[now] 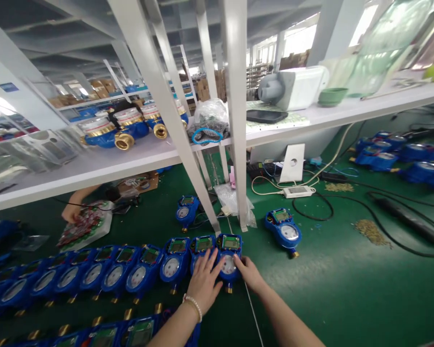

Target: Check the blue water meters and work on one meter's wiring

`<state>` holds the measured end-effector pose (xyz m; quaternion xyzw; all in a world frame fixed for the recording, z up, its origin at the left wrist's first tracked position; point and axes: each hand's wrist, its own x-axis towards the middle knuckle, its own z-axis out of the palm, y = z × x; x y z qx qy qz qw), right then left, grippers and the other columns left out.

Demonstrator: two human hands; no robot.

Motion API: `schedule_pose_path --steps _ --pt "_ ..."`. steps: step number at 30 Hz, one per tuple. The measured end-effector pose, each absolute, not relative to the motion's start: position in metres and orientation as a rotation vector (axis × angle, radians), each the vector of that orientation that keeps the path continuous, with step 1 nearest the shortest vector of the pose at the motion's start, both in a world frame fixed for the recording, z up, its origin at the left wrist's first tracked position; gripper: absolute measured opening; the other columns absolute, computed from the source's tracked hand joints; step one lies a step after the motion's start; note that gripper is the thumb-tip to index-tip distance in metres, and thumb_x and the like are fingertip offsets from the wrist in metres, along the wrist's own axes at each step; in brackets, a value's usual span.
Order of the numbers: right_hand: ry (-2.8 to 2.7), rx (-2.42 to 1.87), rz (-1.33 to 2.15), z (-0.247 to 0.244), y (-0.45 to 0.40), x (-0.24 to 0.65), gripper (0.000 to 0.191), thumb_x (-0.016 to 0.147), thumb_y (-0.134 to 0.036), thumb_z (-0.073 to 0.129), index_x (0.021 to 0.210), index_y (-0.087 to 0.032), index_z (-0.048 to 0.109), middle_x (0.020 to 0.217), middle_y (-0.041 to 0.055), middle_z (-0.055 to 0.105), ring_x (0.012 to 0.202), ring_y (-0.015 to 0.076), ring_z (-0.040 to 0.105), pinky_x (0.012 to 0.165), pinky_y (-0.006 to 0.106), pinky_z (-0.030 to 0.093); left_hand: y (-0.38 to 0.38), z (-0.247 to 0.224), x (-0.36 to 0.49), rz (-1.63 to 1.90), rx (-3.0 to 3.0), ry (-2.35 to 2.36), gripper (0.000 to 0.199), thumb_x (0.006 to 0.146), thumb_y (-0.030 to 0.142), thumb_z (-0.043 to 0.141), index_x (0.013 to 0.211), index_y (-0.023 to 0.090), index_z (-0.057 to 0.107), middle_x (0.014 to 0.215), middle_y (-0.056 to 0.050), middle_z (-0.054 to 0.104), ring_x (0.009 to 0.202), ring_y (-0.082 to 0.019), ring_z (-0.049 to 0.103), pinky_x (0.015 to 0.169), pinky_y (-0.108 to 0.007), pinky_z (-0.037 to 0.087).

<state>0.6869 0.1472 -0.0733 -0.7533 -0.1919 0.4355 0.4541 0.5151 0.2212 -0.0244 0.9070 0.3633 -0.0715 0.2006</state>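
Near the centre, a blue meter [230,242] with a small display and a round white dial stands at the right end of a long row. My right hand [252,274] touches its right side with the fingertips. Fingers spread, my left hand [204,282] lies over the neighbouring blue meter [203,243] and reaches the left edge of the end one. More blue meters [174,260] continue the row to the left. Apart on the right sits a single blue meter [283,231], and another blue meter [186,212] is behind the row.
White metal posts [237,111] and a shelf [130,168] rise behind the row. Cables, a white adapter [298,192] and small brass parts [371,232] lie on the green table [332,299]. Another person's hand [71,211] reaches into a tray at the left. A second meter row is in front.
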Motion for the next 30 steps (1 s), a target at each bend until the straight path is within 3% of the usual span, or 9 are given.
schedule_pose_path --steps 2,5,10,17,24,30 --pt "-0.467 -1.915 0.891 -0.058 0.136 0.722 0.024 0.089 -0.037 0.057 0.097 -0.015 0.063 0.107 0.0063 0.063 0.101 0.0198 0.059 0.092 0.042 0.047 0.214 -0.026 0.518 -0.240 2.546 0.918 0.071 0.078 0.017 0.059 0.139 0.043 0.033 0.155 0.007 0.019 0.143 -0.027 0.012 0.116 -0.053 0.011" --pt "-0.374 -1.960 0.624 -0.035 0.123 0.795 0.031 0.090 -0.035 0.055 0.116 -0.017 0.055 0.129 0.0094 0.051 0.116 0.0242 0.050 0.099 0.048 0.041 0.211 -0.028 0.518 -0.283 2.546 0.881 0.069 0.081 0.018 0.056 0.141 0.042 0.031 0.155 0.005 0.022 0.142 -0.028 0.018 0.114 -0.057 0.014" --pt "-0.287 -1.936 0.664 -0.027 0.119 0.869 0.031 0.090 -0.034 0.056 0.115 -0.015 0.056 0.117 0.0087 0.058 0.101 0.0208 0.059 0.087 0.043 0.050 0.213 -0.026 0.518 -0.318 2.556 0.896 0.065 0.083 0.019 0.051 0.141 0.040 0.031 0.155 0.004 0.022 0.142 -0.028 0.018 0.114 -0.057 0.011" --pt "-0.316 -1.813 0.847 -0.060 0.101 0.811 0.031 0.090 -0.031 0.057 0.116 -0.015 0.055 0.112 0.0079 0.060 0.094 0.0184 0.062 0.081 0.039 0.054 0.211 -0.028 0.520 -0.333 2.574 0.934 0.065 0.084 0.019 0.050 0.142 0.041 0.029 0.155 0.004 0.023 0.142 -0.026 0.019 0.115 -0.054 0.013" --pt "-0.295 -1.859 0.806 -0.089 0.106 0.727 0.058 0.087 -0.036 0.061 0.137 -0.020 0.038 0.126 0.0108 0.054 0.110 0.0250 0.056 0.096 0.050 0.044 0.213 -0.029 0.521 -0.368 2.634 0.935 0.065 0.083 0.019 0.048 0.142 0.038 0.030 0.154 0.005 0.021 0.142 -0.026 0.019 0.114 -0.054 0.015" --pt "-0.294 -1.862 0.718 -0.084 0.108 0.713 0.054 0.087 -0.038 0.059 0.135 -0.018 0.042 0.133 0.0116 0.049 0.119 0.0274 0.050 0.102 0.053 0.037 0.214 -0.030 0.523 -0.417 2.773 0.905 0.063 0.082 0.016 0.044 0.142 0.031 0.033 0.153 0.001 0.024 0.141 -0.026 0.021 0.113 -0.052 0.021"
